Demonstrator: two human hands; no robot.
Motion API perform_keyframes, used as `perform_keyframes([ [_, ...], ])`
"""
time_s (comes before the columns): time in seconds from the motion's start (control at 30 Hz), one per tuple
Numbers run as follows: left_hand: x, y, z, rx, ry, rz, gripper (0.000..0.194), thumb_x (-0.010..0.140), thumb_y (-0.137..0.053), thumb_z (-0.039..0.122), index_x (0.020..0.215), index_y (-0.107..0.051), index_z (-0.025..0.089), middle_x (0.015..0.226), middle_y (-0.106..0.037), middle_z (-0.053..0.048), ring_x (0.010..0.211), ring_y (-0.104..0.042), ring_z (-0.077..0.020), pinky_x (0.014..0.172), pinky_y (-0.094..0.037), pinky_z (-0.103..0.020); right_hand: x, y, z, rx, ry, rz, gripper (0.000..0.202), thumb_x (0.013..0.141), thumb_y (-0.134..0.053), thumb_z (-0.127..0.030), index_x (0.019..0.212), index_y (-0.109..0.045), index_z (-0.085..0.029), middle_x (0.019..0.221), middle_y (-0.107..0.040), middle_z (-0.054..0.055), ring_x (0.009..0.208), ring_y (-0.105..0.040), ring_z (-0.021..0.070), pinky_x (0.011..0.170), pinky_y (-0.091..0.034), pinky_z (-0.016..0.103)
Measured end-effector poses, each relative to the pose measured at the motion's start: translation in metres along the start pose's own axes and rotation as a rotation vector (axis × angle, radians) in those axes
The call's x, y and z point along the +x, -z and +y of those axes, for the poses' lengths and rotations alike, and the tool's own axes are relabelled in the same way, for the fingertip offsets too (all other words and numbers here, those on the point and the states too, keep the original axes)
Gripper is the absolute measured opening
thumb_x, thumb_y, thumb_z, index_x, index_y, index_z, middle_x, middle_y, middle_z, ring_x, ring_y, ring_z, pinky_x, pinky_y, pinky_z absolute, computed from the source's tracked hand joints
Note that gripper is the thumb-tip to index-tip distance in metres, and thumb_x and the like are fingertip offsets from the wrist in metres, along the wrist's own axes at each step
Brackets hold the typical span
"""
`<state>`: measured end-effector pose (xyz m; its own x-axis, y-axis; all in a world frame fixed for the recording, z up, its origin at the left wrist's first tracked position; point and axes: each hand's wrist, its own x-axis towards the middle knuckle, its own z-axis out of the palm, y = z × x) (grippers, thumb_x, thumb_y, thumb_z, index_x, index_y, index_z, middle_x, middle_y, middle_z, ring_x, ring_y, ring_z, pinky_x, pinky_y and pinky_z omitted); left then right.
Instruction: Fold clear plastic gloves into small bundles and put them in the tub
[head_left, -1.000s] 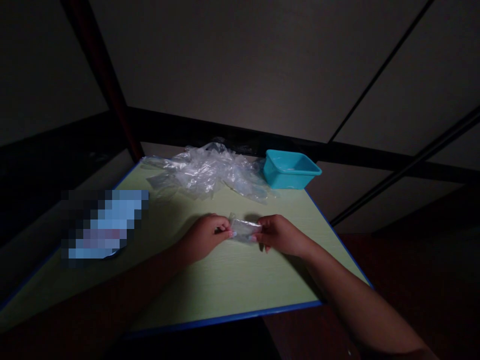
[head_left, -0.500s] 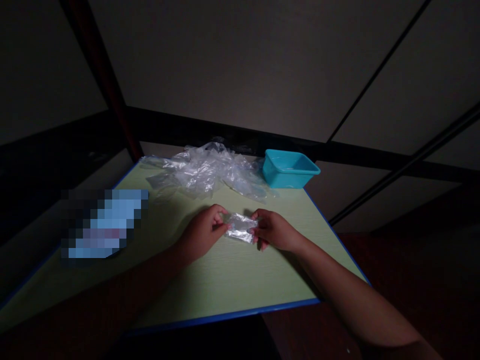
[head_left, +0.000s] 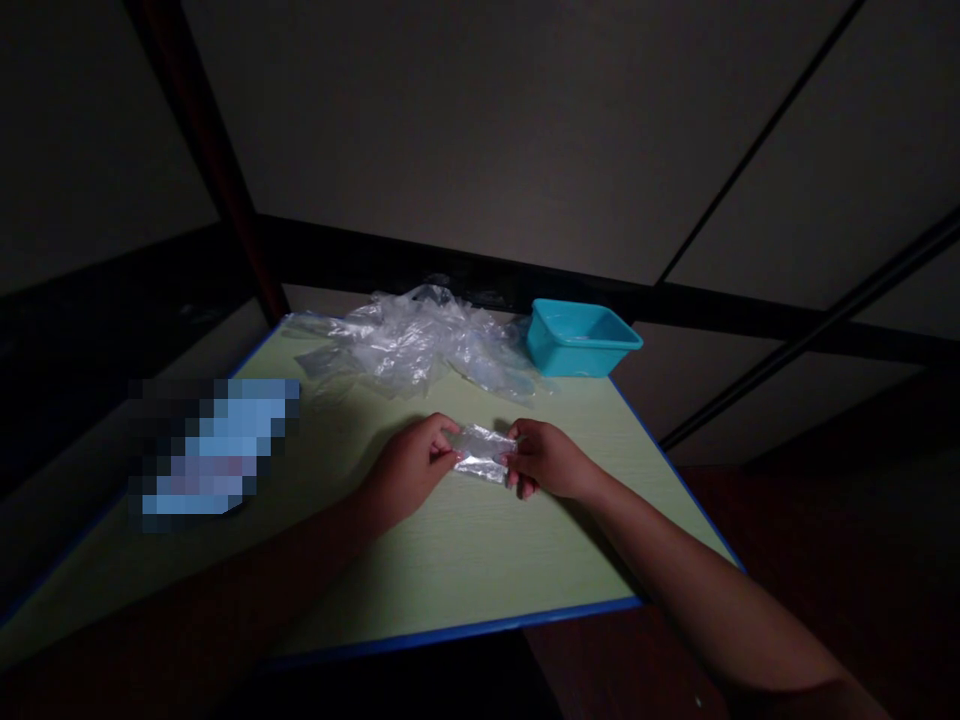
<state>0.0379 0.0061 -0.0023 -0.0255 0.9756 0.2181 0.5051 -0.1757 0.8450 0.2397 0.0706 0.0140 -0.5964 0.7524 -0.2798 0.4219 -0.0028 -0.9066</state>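
A small, shiny clear plastic bag [head_left: 481, 453], flattened into a rectangle, is stretched between my hands above the middle of the table. My left hand [head_left: 412, 460] pinches its left end between thumb and fingers. At the right end, my right hand [head_left: 547, 458] grips it the same way, with the lower fingers curled underneath. Behind my hands lies a loose heap of crumpled clear plastic bags [head_left: 420, 340].
The pale green table [head_left: 465, 560] has a blue edge. A turquoise plastic basket [head_left: 577, 345] stands at its back right corner, beside the heap. At the left lies a pixelated bluish object [head_left: 232, 440]. A dark panelled wall [head_left: 450, 130] rises behind the table.
My left hand has shifted very slightly along the bag's left end. Both hands keep hold of the bag in nearly the same place; the view has moved a little.
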Motion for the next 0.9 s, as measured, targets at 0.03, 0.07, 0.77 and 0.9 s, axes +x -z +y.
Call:
perform_keyframes([
  [0.03, 0.0002, -0.0006, -0.0005, 0.005, 0.002, 0.002, 0.018, 0.074, -0.059, 0.013, 0.091, -0.056, 0.019, 0.067, -0.056, 0.004, 0.064, -0.056, -0.0134, 0.06, -0.043, -0.024, 0.0008, -0.0002, 0.0002, -0.011, -0.003, 0.004, 0.024, 0.077, -0.061, -0.023, 0.083, -0.039, -0.02, 0.051, -0.061, -0.005, 0.034, -0.054, 0.0097, 0.032, -0.037, 0.016],
  [0.07, 0.0004, -0.0012, -0.0009, 0.01, 0.002, -0.001, 0.018, 0.074, -0.058, 0.012, 0.092, -0.056, 0.019, 0.067, -0.056, 0.004, 0.064, -0.056, -0.0134, 0.06, -0.043, -0.024, 0.0013, -0.0004, 0.0002, -0.026, -0.005, 0.009, 0.022, 0.077, -0.061, -0.023, 0.083, -0.039, -0.019, 0.05, -0.06, -0.005, 0.034, -0.053, 0.0092, 0.032, -0.037, 0.016],
  [0.77, -0.0033, -0.0011, -0.0025, 0.029, -0.028, 0.059, 0.02, 0.079, -0.058, 0.015, 0.099, -0.058, 0.018, 0.089, -0.067, -0.004, 0.084, -0.063, -0.0176, 0.075, -0.048, -0.03, -0.0005, -0.0011, -0.004, -0.162, 0.02, 0.024, 0.017, 0.08, -0.059, -0.027, 0.074, -0.045, -0.018, 0.049, -0.055, -0.006, 0.034, -0.052, 0.0088, 0.033, -0.035, 0.018],
  [0.9, -0.0003, -0.0008, -0.0019, 0.081, -0.068, 0.081, 0.023, 0.074, -0.062, 0.01, 0.094, -0.058, 0.02, 0.086, -0.065, -0.002, 0.087, -0.062, -0.018, 0.081, -0.047, -0.033, 0.0, -0.0022, -0.0066, -0.255, 0.015, 0.047, 0.013, 0.081, -0.056, -0.023, 0.073, -0.047, -0.018, 0.048, -0.055, -0.005, 0.034, -0.053, 0.0087, 0.033, -0.034, 0.017],
])
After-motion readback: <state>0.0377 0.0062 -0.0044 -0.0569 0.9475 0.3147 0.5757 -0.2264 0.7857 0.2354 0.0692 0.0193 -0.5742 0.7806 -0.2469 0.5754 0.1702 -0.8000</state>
